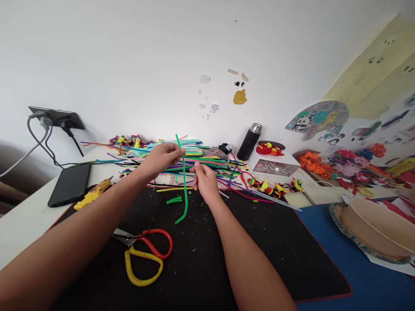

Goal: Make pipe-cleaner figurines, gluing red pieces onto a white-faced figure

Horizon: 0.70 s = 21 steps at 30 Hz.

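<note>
A long green pipe cleaner [184, 181] hangs upright from the pinched fingers of my left hand [163, 159]. Its lower end bends off to the left above the black mat. Just right of the stem is my right hand [205, 181], its fingers half curled and a little apart, with nothing visible in them. Below the hands, a short folded bundle of green pipe cleaner [174, 200] lies on the mat. Scissors [144, 267] with one red and one yellow handle lie nearer to me, their blades partly behind my left forearm.
Many coloured pipe cleaners [210, 162] are heaped along the wall. A phone [70, 185] and a yellow tool [93, 194] lie left. A black flask [249, 142], a white box [275, 165] and small figures [266, 186] stand behind right. A round container [382, 224] is far right.
</note>
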Each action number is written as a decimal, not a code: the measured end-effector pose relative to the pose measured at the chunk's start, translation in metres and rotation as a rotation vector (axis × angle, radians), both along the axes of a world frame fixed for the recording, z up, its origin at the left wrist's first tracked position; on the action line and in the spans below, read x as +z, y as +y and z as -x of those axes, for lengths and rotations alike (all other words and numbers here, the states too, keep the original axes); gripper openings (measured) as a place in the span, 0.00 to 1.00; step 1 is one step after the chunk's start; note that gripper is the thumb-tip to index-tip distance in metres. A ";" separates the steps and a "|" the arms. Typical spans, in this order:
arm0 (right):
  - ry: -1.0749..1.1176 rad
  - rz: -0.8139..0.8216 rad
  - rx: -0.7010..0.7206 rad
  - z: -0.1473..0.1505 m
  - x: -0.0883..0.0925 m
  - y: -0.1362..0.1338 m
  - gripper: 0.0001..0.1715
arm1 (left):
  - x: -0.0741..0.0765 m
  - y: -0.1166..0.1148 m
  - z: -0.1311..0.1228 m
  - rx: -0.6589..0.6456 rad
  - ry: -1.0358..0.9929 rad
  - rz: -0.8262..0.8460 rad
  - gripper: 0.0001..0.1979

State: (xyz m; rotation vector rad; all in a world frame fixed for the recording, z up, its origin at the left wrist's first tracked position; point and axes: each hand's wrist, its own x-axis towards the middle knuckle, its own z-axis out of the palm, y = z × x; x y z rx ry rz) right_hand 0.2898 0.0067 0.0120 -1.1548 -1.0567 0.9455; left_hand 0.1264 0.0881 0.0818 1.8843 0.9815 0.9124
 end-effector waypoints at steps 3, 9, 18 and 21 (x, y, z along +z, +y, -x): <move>-0.053 0.012 0.083 0.005 0.002 -0.004 0.33 | 0.016 -0.010 0.005 0.042 0.040 -0.108 0.21; -0.154 0.013 0.199 0.016 0.006 -0.011 0.24 | 0.023 -0.017 0.005 0.069 0.112 -0.134 0.22; -0.098 0.001 0.200 0.018 0.011 -0.014 0.21 | 0.014 -0.017 -0.002 -0.006 0.013 -0.036 0.22; -0.084 0.010 0.199 0.019 0.012 -0.014 0.21 | 0.011 -0.017 -0.003 0.015 -0.013 -0.039 0.16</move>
